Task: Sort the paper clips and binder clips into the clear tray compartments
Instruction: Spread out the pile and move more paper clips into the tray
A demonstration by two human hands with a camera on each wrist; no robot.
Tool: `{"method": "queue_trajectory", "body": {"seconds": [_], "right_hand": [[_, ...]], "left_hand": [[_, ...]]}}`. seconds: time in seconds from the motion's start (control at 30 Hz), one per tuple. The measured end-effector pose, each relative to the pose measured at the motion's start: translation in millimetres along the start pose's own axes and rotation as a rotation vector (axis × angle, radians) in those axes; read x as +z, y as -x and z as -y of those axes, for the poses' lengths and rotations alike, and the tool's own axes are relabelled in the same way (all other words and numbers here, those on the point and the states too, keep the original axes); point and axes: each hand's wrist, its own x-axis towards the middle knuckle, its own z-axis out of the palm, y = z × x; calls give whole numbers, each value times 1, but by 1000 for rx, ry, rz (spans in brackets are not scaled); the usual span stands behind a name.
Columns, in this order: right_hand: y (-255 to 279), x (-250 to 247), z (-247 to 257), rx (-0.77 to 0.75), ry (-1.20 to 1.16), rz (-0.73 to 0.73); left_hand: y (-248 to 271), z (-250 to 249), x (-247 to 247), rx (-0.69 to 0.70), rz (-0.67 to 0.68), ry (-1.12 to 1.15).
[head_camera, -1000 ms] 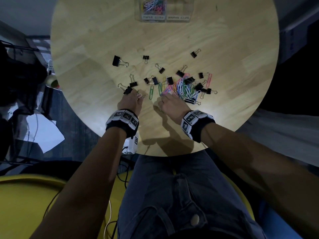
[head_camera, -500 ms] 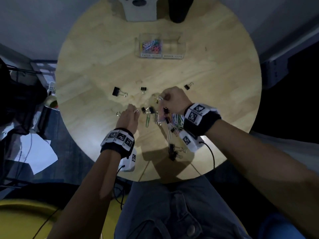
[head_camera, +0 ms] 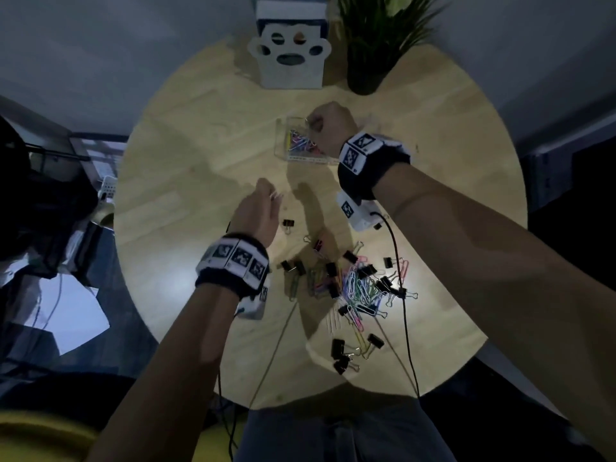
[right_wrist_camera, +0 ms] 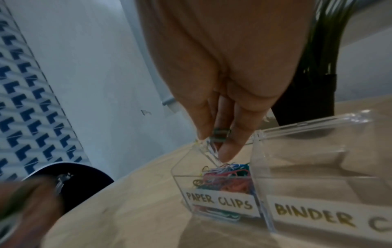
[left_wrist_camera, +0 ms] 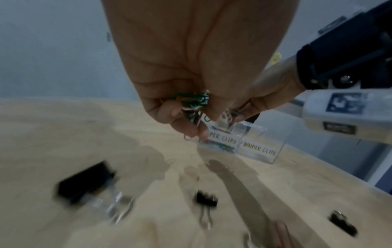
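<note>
Pinching paper clips above the clear tray [head_camera: 301, 158], the right hand [head_camera: 328, 128] hangs over its left compartment in the head view; the left hand [head_camera: 258, 211] is nearer the person, loose clips [head_camera: 358, 285] nearer still. Left wrist view: curled fingers [left_wrist_camera: 182, 117] grip green clips [left_wrist_camera: 196, 100]. Right wrist view: fingertips [right_wrist_camera: 229, 151] hold a clip [right_wrist_camera: 221, 132] over the "PAPER CLIPS" compartment [right_wrist_camera: 220, 201].

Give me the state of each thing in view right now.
Right hand: pinching paper clips over the paper-clip bin.
Left hand: gripping a bunch of paper clips, above the table.
Paper-clip bin: partly filled.
Binder-clip bin: empty.
Pile: clips mixed, unsorted.
Table: binder clips scattered.
</note>
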Motion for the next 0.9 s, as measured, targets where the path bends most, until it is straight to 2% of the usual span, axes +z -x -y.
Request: {"method": "queue_trajectory", "body": {"seconds": [0.1, 0.27, 0.37, 0.43, 0.6, 0.77, 0.83, 0.9], "right_hand": [[4, 0, -7, 11, -56, -32], [40, -1, -43, 89, -393, -284], [66, 13, -72, 184, -469, -273], [83, 22, -84, 233, -488, -200], [123, 42, -90, 52, -192, -41], [135, 61, -72, -238, 327, 215], [135, 63, -71, -306, 467, 277], [135, 66, -74, -347, 526, 274]], "left_hand": [[-38, -19, -11, 46, -62, 0], [-98, -53, -13, 96, -23, -222], [-117, -62, -7, 99, 70, -336], [-123, -62, -5, 111, 89, -364], [-107, -51, -10, 190, -9, -259], [-46, -24, -6, 220, -169, -20], [-10, -10, 8, 189, -138, 20], [24, 1, 27, 131, -56, -20]]}}
